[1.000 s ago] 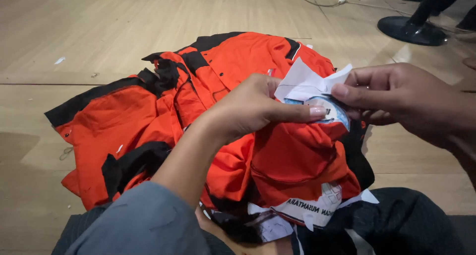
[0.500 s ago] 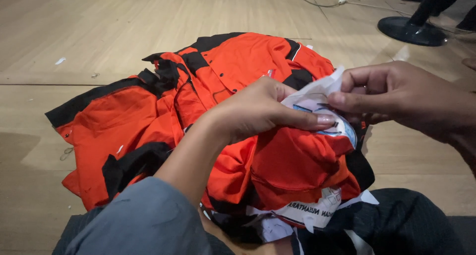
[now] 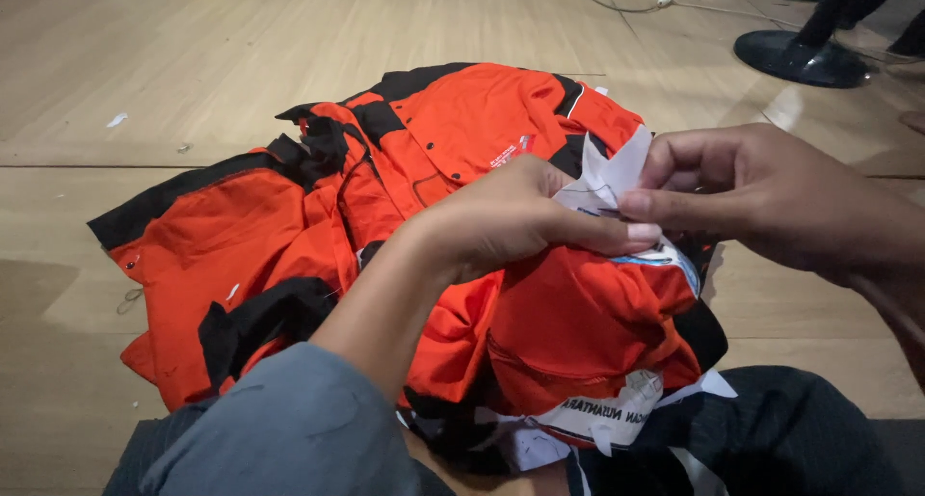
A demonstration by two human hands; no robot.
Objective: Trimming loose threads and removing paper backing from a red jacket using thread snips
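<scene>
An orange and black garment (image 3: 385,226) lies heaped on a pale wooden floor (image 3: 241,43), and everything else is best placed against it. At the garment's right edge, roughly midway along its height, both hands meet over a white paper backing (image 3: 617,173) that sticks up from a patch on the cloth. The left hand (image 3: 511,216) comes in from the lower left, its grey sleeve (image 3: 279,433) crossing the garment's near side; the fingers are curled together and pressed down on the orange cloth, with the fingertips (image 3: 636,236) pinning the base of the paper. The right hand (image 3: 761,192) reaches in from the right of the garment, thumb and forefinger pinched tight on the upper part of the white paper — the other fingers folded in behind them. Just below the two hands a sliver of a light-blue-edged patch (image 3: 665,262) shows on the orange cloth, mostly hidden by the fingers. At the garment's near edge a white strip with dark lettering (image 3: 607,419) lies crumpled against dark trousers (image 3: 790,428). Beyond the garment, up and to the right, a black round stand base (image 3: 790,57) rests on the floor, and a thin cable (image 3: 617,0) trails past it — both well apart from the hands.
</scene>
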